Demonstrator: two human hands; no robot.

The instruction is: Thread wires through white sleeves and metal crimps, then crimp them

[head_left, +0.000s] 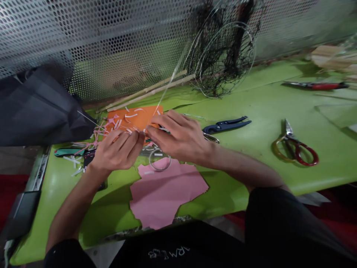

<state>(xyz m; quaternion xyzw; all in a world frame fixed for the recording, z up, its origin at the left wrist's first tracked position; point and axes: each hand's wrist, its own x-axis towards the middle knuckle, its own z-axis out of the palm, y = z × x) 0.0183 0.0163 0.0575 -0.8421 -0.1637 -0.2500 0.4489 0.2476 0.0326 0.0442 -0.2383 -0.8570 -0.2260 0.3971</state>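
Note:
My left hand [118,149] and my right hand [180,137] meet over the bench, fingers pinched close together. A thin pale strand [166,88] runs up and right from my right fingertips, and both hands seem to grip it. Another fine strand [90,118] stretches left from my left hand. What lies exactly between the fingertips is hidden. Just beneath them is an orange sheet [145,111] scattered with white paper strips. A thin ring [150,160] rests below my right hand, partly over a jagged-edged pink sheet [164,193].
Dark blue pruners [227,125], red-handled scissors [291,145] and red-handled pliers [320,86] lie rightward on the green bench [251,163]. Behind are wooden sticks [150,90] and wire loops with black netting [227,59]. Leftward are a dark bag [41,108], a phone [88,156] and a green handle [68,152].

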